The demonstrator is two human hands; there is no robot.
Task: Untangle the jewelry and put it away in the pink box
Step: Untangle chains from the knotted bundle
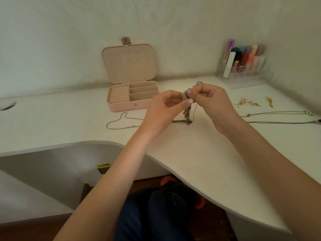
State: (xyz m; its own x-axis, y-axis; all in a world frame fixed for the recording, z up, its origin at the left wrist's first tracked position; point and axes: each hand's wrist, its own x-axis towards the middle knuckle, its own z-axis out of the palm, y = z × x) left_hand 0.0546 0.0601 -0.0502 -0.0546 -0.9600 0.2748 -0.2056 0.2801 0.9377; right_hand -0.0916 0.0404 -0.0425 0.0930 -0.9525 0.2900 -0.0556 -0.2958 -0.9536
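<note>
Jewelry tangle [186,115]: light, limp chains; both hands, left hand [163,108] and right hand [213,103], pinch its rectangular pendant [184,96]; best held near knots.

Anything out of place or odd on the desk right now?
Only the tangle: several chains hang knotted below the pendant that both the left hand and the right hand pinch. The pink box is open with nothing in its visible compartments. Earrings and necklaces lie loose at right, undamaged.
</note>
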